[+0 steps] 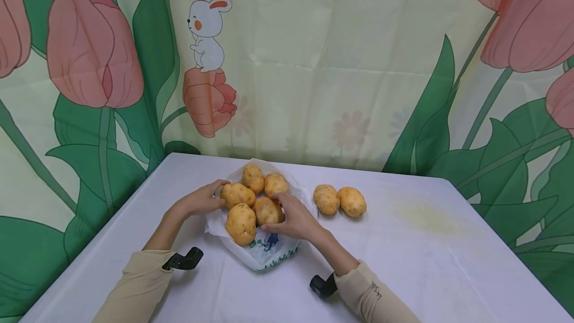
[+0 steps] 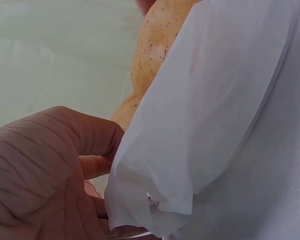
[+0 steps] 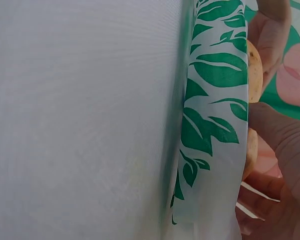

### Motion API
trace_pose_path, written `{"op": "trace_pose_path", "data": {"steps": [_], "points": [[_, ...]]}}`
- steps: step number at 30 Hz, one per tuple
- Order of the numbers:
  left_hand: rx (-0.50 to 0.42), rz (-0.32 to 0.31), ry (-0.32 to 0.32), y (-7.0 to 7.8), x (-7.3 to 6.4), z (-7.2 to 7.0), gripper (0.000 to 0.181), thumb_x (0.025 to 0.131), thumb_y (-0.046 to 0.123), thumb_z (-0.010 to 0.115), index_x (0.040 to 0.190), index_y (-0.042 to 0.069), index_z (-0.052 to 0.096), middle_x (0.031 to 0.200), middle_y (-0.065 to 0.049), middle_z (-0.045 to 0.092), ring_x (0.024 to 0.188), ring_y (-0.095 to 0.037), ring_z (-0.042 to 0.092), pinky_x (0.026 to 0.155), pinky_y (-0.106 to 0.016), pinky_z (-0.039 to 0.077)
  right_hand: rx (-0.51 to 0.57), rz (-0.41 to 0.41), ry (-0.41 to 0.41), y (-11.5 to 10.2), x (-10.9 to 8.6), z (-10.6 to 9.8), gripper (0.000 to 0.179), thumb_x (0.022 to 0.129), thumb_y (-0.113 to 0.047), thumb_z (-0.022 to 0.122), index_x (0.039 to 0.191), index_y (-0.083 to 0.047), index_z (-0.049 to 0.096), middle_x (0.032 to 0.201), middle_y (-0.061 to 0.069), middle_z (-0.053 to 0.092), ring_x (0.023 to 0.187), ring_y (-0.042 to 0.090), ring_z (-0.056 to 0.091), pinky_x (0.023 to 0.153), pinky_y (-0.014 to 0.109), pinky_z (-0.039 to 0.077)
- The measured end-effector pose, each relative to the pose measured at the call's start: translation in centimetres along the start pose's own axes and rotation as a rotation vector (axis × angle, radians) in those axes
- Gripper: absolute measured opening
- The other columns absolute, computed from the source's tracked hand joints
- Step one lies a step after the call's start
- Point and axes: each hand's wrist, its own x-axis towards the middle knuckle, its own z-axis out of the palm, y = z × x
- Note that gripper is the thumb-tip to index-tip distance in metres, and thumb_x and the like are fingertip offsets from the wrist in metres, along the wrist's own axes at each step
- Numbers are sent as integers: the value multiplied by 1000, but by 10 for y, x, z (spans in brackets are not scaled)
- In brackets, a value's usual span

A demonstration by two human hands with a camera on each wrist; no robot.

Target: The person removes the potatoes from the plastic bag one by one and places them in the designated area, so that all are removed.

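Several potatoes (image 1: 241, 224) lie on a white plastic bag (image 1: 257, 258) with green leaf print. My right hand (image 1: 293, 217) grips the front-right potato (image 1: 268, 211), fingers over its far side and thumb at its near side. On the other side, my left hand (image 1: 204, 200) holds the left end of another potato (image 1: 237, 195) between thumb and fingers. In the left wrist view the white bag edge (image 2: 165, 150) hides most of the left fingertips. The right wrist view shows the right thumb (image 3: 277, 130) beside the leaf-printed bag side (image 3: 215, 100).
Two more potatoes, one (image 1: 326, 199) beside the other (image 1: 352, 202), rest on the white-covered table (image 1: 403, 273) right of the bag. Behind the table hangs a curtain (image 1: 287, 64) printed with tulips and a rabbit.
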Motion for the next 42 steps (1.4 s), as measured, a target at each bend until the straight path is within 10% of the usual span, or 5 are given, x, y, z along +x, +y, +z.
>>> {"op": "trace_pose_path", "data": {"steps": [42], "points": [[5,-6,-2,2,0,1,68,92,15,56,154,-3,33,157,-33,33,145,-51,32,114,-68,30,84,-27,228,0,-64,-37,72,79,-37,88,139,-13,55,136,1,59,113,16,58,91,45,55]]}}
